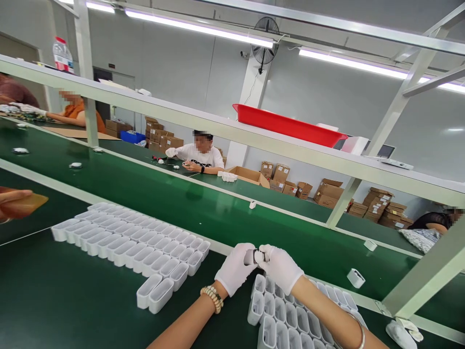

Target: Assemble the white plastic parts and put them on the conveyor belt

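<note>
My left hand (236, 268), in a white glove, is closed around a small white plastic housing (249, 257). My right hand (282, 268), also gloved, pinches a small white part with a dark edge (259, 257) at the housing's open end. The fingers cover much of both pieces, so I cannot tell how far the part sits inside. Below and beside my right forearm stand tight rows of white open-topped housings (279, 310). Left of my hands is another block of similar housings (127, 242), with two of them (161, 294) protruding at its near corner.
A green conveyor belt (218, 213) runs beyond the bench, carrying scattered white pieces (356, 278). Above it spans a shelf with a red tray (286, 126). A post (428, 261) rises at right. Another person's hand (14, 203) shows at left; a co-worker (201, 155) sits opposite.
</note>
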A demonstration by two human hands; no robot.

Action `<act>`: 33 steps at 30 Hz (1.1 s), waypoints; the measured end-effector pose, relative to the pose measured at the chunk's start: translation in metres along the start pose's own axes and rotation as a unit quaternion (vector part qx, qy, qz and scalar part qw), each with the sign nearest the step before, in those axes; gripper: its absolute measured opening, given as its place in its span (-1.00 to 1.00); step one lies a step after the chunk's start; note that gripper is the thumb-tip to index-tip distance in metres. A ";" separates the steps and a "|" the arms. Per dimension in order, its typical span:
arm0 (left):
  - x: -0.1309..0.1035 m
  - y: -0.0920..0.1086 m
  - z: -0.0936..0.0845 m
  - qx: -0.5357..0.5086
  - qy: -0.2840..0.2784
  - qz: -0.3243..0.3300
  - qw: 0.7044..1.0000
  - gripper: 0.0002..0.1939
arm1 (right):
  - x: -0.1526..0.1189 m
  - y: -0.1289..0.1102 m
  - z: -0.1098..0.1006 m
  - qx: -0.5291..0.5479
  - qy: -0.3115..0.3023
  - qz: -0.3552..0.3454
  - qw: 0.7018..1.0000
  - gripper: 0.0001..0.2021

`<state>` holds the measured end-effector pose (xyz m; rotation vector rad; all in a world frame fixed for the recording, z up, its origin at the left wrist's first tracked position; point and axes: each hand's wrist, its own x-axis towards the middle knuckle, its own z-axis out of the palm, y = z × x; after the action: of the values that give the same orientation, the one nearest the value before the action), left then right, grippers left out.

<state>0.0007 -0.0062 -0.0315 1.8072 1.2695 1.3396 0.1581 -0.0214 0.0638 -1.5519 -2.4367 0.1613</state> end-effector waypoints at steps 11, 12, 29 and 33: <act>0.000 -0.003 0.001 -0.021 0.012 -0.007 1.000 -0.63 | -0.004 -0.003 -0.002 -0.033 -0.043 0.018 0.998 -0.58; 0.001 -0.004 0.001 -0.022 0.014 -0.011 1.000 -0.63 | -0.006 -0.003 -0.001 -0.033 -0.048 0.021 0.998 -0.51; 0.004 -0.014 0.006 -0.055 0.082 -0.003 0.995 -0.59 | -0.008 -0.019 -0.007 -0.021 0.037 0.094 0.995 -0.37; 0.003 -0.020 0.011 -0.053 0.083 0.021 0.995 -0.48 | -0.003 -0.031 -0.001 -0.041 0.021 0.096 0.994 -0.55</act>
<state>0.0036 0.0054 -0.0511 1.6882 1.2242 1.5774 0.1327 -0.0368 0.0712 -1.8053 -2.2870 0.0630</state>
